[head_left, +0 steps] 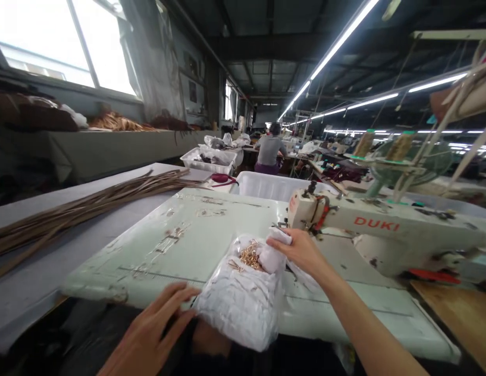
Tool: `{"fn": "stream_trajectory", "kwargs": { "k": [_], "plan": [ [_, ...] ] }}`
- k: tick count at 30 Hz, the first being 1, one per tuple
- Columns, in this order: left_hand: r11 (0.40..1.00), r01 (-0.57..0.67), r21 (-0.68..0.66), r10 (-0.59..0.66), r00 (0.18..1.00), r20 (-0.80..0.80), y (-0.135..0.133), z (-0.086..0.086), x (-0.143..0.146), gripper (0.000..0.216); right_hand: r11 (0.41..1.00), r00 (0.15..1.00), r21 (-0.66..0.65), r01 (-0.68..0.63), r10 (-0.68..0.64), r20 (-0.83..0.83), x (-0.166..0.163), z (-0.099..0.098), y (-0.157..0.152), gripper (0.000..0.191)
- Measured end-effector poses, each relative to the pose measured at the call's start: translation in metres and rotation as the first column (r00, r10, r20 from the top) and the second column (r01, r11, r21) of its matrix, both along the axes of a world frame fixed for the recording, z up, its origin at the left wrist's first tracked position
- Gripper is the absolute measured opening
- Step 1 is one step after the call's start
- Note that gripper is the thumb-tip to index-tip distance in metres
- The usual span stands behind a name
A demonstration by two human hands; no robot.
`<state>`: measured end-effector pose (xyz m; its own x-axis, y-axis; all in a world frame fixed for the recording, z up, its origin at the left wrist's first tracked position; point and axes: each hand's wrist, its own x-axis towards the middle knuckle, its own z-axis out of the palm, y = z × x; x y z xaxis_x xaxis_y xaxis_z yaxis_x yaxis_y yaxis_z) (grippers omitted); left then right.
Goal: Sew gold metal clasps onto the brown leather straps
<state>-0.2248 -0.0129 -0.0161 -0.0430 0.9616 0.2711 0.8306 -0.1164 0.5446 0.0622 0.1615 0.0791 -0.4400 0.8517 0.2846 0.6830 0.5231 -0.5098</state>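
Note:
A clear plastic bag (243,303) packed with white wrapped pieces lies over the front edge of the sewing table, its lower end overhanging. At its mouth sits a heap of small gold-coloured metal hooks (250,256). My right hand (301,250) pinches a crumpled white wrapper (281,236) at the bag's upper right. To the left of the bag is my left hand (160,321), its fingers stretched out and apart. Its fingertips are at the bag's left edge; whether they press on it I cannot tell.
A sewing machine (368,224) stands on the right of the pale green tabletop (211,230). Long brown strips (90,203) lie on the left table. White plastic bins (262,185) stand behind. A person in grey (269,151) sits farther back.

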Motion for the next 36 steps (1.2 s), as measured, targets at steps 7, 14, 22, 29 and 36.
{"fn": "stream_trajectory", "kwargs": {
  "k": [7, 14, 22, 29, 36],
  "plan": [
    [0.913, 0.406, 0.031, -0.397, 0.905, -0.156, 0.105, 0.038, 0.07, 0.029, 0.99, 0.994, -0.107, -0.097, 0.092, -0.053, 0.03, -0.008, -0.012, 0.039],
    [0.932, 0.359, -0.053, -0.361, 0.931, -0.059, 0.145, 0.054, 0.076, 0.01, 0.994, 0.987, 0.069, -0.079, 0.088, -0.137, 0.012, -0.001, 0.003, 0.041],
    [0.827, 0.518, -0.216, -0.526, 0.85, 0.026, 0.152, 0.078, 0.062, 0.015, 0.99, 0.986, 0.083, -0.116, 0.125, -0.113, -0.012, -0.001, 0.02, 0.04],
    [0.858, 0.485, -0.168, -0.512, 0.835, -0.203, 0.158, 0.059, 0.07, 0.013, 0.987, 0.986, 0.006, -0.16, 0.16, -0.037, -0.012, 0.003, 0.033, 0.052],
    [0.953, 0.299, -0.045, -0.29, 0.864, -0.412, 0.167, 0.049, 0.077, 0.031, 0.99, 0.989, 0.009, -0.138, 0.138, -0.058, -0.01, -0.004, 0.033, 0.053]
  ]
}}
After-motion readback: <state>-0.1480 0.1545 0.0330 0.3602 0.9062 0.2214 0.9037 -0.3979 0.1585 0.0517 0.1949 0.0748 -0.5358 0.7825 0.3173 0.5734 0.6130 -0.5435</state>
